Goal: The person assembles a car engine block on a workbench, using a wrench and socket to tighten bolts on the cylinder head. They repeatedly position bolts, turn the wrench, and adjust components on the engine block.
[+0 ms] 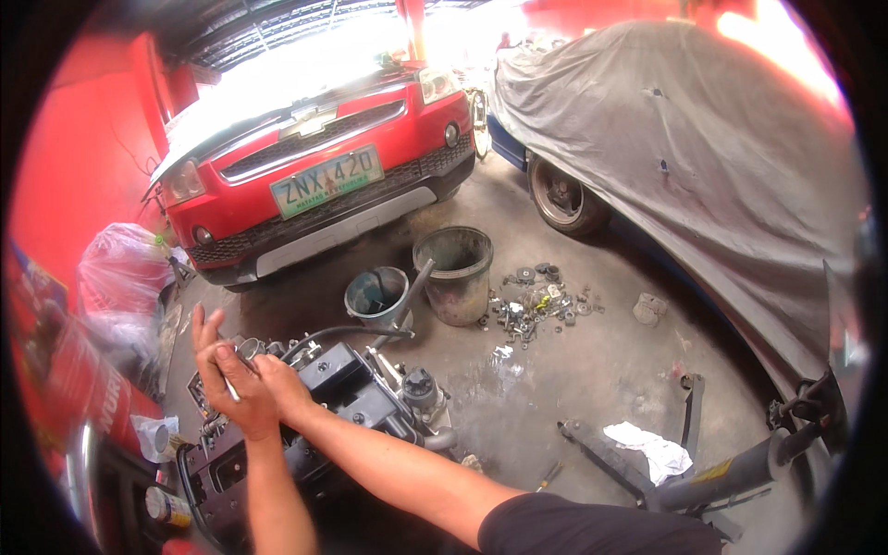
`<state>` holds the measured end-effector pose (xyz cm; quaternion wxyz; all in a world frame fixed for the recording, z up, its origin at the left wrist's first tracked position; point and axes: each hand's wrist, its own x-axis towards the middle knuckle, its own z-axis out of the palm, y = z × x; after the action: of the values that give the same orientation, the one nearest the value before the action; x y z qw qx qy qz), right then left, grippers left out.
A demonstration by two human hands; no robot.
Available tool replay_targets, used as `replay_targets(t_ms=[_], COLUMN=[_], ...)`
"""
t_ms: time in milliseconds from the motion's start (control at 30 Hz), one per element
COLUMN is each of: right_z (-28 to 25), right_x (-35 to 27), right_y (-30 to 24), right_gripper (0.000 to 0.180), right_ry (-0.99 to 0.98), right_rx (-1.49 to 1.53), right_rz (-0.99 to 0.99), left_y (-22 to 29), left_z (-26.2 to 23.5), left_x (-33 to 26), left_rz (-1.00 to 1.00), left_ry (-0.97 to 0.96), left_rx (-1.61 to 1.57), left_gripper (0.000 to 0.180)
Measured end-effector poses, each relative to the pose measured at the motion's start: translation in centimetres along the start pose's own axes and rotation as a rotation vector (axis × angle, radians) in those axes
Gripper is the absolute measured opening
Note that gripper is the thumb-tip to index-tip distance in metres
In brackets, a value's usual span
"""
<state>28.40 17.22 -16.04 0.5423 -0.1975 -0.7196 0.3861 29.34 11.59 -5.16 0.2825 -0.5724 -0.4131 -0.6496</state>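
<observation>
The left hand [242, 388] is raised over the left part of an engine [344, 377], palm turned toward the right, its fingers loosely extended and slightly apart; a slim pale rod [230, 386] lies against it, though whether it is gripped cannot be told. The right hand [283, 385] is curled and pressed to the left one; its fingertips are hidden, so what it has hold of cannot be told.

The engine, with its black top cover, lies beneath both forearms. Beyond its far edge a grey bucket [377, 326] stands near a larger dark bucket [467, 301] on the concrete floor [546, 370], with scattered metal parts [536, 305] just to the right.

Writing shows in several places. The red car [305, 139] carries a pale licence plate [327, 181] with a row of large dark-green characters and a smaller line beneath, and a gold emblem [309, 121] on its grille. At the floor's left edge, a red drum [97, 393] has bold white lettering running up its side, partly cut off. A small jar [167, 506] near the engine's left side wears a white-and-yellow label, its print too small to read. Toward the floor's lower right corner, a grey metal cylinder [731, 474] bears a yellow sticker, also illegible.
</observation>
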Motion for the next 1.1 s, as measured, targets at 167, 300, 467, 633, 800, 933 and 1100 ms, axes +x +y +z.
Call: replay_targets(t_ms=[167,300,467,633,800,933,1100], right_z=[0.0,0.3,0.3,-0.2,0.3,0.3,-1.3], right_x=[0.2,0.2,0.1,0.0,0.2,0.3,-0.2], right_y=[-0.1,-0.3,-0.7,-0.9,0.1,1.3,0.4], right_gripper=[0.026,0.029,0.034,0.036,0.033,0.027,0.031], right_ry=[0.052,-0.020,-0.080,-0.017,-0.048,-0.164,-0.149], right_rx=[0.064,-0.118,-0.182,-0.116,-0.129,-0.181,-0.082], right_rz=[-0.024,0.045,0.030,0.002,0.062,-0.045,-0.047], left_y=[-2.7,-6.2,-8.5,-7.2,-4.1,-3.0,-3.9], left_z=[0.8,-1.5,-1.9,-0.2,0.5,0.2,0.6], left_x=[0.2,3.7,9.1,14.4,10.8,3.7,-0.7], left_rz=[-0.600,-0.969,-1.279,-0.909,0.443,0.484,-0.090], left_ry=[0.197,0.130,-0.590,-1.319,-1.229,-0.473,0.135], left_rx=[-0.562,-0.800,-0.516,0.031,0.967,0.475,-0.050], left_gripper=[0.024,0.024,0.017,0.016,0.012,0.018,0.008])
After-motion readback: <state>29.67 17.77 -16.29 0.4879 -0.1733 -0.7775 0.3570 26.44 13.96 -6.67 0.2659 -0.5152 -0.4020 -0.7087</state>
